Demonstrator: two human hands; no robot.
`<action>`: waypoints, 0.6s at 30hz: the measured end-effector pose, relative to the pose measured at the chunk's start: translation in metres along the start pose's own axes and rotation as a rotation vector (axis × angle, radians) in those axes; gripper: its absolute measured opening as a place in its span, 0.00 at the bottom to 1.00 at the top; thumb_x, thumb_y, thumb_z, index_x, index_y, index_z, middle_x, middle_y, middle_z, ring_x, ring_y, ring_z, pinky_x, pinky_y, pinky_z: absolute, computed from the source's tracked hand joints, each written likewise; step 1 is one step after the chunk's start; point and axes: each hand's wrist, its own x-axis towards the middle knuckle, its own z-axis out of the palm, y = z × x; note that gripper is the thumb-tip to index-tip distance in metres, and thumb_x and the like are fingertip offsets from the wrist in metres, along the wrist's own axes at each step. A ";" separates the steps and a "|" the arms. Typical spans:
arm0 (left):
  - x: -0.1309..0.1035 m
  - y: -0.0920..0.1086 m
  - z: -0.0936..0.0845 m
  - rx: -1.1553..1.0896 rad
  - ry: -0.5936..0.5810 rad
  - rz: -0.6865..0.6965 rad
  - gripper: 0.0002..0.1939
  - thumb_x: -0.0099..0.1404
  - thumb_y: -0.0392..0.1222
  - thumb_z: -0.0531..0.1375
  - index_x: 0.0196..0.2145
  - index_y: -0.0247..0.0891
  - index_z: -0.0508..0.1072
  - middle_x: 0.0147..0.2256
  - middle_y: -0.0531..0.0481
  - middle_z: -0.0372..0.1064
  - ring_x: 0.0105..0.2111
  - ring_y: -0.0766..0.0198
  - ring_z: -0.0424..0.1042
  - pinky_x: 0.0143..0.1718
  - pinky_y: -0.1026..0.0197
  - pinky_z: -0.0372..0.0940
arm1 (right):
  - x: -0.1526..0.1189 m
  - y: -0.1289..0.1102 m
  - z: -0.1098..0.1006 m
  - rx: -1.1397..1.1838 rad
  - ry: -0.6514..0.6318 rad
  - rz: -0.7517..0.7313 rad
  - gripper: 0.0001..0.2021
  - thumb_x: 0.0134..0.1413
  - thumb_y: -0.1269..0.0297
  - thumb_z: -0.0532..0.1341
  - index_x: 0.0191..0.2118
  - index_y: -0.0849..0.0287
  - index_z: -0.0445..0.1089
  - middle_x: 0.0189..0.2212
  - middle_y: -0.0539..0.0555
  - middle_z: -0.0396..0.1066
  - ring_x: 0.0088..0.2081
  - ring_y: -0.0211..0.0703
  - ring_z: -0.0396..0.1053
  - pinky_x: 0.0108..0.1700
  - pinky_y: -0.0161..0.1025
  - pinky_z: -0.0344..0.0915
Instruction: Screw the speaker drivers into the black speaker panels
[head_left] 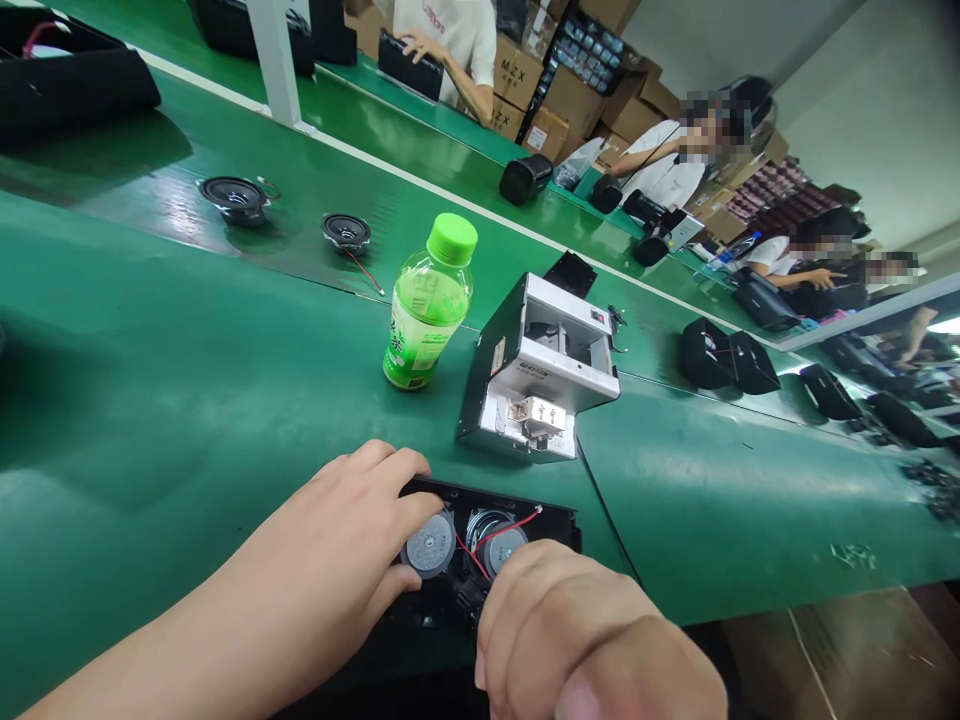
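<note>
A black speaker panel (517,500) lies at the bench's near edge, with two round speaker drivers set in it, magnets up. My left hand (367,530) grips its left end, fingers over the far edge and thumb beside the left driver (430,546). Thin red wires with a white plug cross the right driver (501,545). Over the panel's right part, my right hand (592,630) is closed in a fist. What it holds is mostly hidden; a dark ribbed part (470,592) shows just left of the fist, above the panel.
A silver-and-black machine (540,370) stands just beyond the panel, near a green-capped drink bottle (429,305). Two loose speaker drivers (234,198) lie farther left. A black cable (607,505) runs along the green bench. Across it, several people handle black cases; a white post (274,60) rises at left.
</note>
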 end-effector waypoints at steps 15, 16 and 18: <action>-0.005 -0.003 0.003 0.017 0.094 0.050 0.24 0.62 0.28 0.78 0.53 0.51 0.92 0.67 0.46 0.86 0.66 0.36 0.85 0.68 0.25 0.86 | 0.007 -0.006 0.007 -0.058 -0.112 -0.224 0.15 0.93 0.63 0.59 0.57 0.55 0.86 0.36 0.54 0.94 0.37 0.45 0.95 0.48 0.40 0.93; -0.005 -0.006 0.005 0.011 0.107 0.058 0.24 0.62 0.28 0.78 0.52 0.52 0.92 0.67 0.46 0.86 0.66 0.36 0.86 0.68 0.25 0.86 | 0.007 -0.003 0.006 -0.069 -0.134 -0.231 0.15 0.92 0.61 0.60 0.52 0.56 0.85 0.36 0.55 0.94 0.38 0.46 0.95 0.49 0.38 0.93; -0.005 -0.015 0.013 0.003 0.148 0.088 0.25 0.61 0.29 0.77 0.52 0.54 0.92 0.67 0.48 0.86 0.66 0.36 0.86 0.67 0.25 0.86 | 0.009 0.000 0.003 -0.055 -0.101 -0.262 0.13 0.91 0.61 0.62 0.54 0.55 0.86 0.37 0.56 0.94 0.38 0.47 0.96 0.49 0.38 0.93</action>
